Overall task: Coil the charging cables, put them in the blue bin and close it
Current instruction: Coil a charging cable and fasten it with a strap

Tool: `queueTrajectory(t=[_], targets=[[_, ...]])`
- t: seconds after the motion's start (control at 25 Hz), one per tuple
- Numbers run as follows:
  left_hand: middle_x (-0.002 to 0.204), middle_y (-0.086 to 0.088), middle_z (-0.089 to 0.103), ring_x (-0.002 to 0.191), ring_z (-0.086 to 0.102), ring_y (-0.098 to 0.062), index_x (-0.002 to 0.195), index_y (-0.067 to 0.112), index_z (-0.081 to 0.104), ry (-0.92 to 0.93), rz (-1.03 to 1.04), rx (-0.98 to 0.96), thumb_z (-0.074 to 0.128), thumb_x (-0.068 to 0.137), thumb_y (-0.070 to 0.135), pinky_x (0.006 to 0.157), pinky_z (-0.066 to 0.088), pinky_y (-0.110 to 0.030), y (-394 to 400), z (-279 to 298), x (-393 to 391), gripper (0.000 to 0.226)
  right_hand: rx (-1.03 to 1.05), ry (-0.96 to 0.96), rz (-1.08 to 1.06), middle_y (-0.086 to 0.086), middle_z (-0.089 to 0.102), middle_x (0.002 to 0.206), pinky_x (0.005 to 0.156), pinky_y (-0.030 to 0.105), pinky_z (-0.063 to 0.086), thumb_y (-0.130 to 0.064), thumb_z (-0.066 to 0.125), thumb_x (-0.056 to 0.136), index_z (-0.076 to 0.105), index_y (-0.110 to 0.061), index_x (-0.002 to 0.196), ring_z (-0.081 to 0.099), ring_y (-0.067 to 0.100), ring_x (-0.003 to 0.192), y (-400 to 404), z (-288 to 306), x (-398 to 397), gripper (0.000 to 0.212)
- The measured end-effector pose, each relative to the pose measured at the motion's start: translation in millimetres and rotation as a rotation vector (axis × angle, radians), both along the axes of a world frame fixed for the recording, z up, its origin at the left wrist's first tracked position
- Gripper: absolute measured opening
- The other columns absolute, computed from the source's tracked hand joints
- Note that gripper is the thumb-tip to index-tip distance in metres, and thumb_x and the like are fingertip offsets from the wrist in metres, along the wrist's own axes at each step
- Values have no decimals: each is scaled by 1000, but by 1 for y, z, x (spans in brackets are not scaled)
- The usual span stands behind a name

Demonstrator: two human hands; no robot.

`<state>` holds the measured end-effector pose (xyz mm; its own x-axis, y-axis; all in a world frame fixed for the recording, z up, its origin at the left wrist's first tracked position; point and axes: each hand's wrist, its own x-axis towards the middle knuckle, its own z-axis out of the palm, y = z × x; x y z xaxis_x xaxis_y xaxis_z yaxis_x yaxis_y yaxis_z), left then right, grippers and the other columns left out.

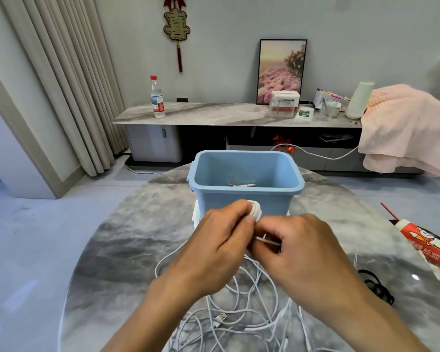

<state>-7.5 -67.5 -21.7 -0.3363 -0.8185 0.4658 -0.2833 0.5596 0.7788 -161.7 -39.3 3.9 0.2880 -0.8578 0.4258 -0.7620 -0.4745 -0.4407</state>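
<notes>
An open blue bin (244, 199) stands on the marble table (127, 250), with a few small items at its bottom. Just in front of it, my left hand (214, 245) grips a tight white cable coil (255, 210). My right hand (308, 252) pinches the loose end of that cable (267, 241) close to the coil. Beneath both hands lies a tangled heap of white charging cables (239, 318), one with a USB plug (222, 316) showing. A white flat piece (195, 214) under the bin is mostly hidden; I cannot tell whether it is the lid.
A black cable (376, 285) lies at the table's right side, next to a red and white package (427, 245). Behind the table stands a low sideboard (214, 114) with a water bottle (157, 97), boxes and a pink towel (404, 123).
</notes>
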Motion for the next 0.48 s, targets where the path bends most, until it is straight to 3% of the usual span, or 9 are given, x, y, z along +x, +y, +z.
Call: queueTrajectory(t=[0.12, 0.16, 0.24, 0.36, 0.48], targets=[[62, -7, 53, 61, 50, -23, 74, 1, 50, 114, -37, 132, 44, 94, 19, 62, 44, -36, -1, 3, 7, 28, 46, -287, 26, -5, 54, 54, 49, 25, 40, -40, 74, 75, 50, -26, 81, 46, 11, 47, -5, 9, -10, 28], [60, -5, 51, 60, 47, -19, 72, 2, 50, 187, -62, 185, 44, 93, 18, 61, 41, -29, 0, 4, 8, 27, 131, -410, 98, -1, 55, 56, 49, 22, 36, -35, 71, 77, 53, -25, 85, 44, 11, 48, -8, 11, -13, 23], [61, -5, 47, 59, 41, -17, 68, 8, 54, 304, -112, 276, 46, 88, 19, 59, 35, -28, 1, 7, 6, 24, 296, -538, 232, 6, 59, 63, 52, 19, 33, -24, 63, 80, 59, -25, 89, 42, 15, 52, -13, 10, -19, 11], [61, -10, 42, 55, 38, -16, 67, 13, 59, 396, -127, 370, 45, 82, 19, 54, 34, -23, 0, 8, 2, 22, 306, -486, 289, 1, 61, 69, 51, 25, 31, -15, 59, 77, 59, -31, 97, 36, 18, 51, -17, 0, -22, 25], [63, -14, 39, 56, 38, -17, 65, 15, 59, 406, -129, 405, 51, 74, 27, 55, 42, -18, 2, 9, 1, 18, 145, -388, 208, -3, 57, 63, 50, 24, 33, -23, 64, 79, 63, -33, 101, 39, 9, 47, -20, -3, -20, 24]])
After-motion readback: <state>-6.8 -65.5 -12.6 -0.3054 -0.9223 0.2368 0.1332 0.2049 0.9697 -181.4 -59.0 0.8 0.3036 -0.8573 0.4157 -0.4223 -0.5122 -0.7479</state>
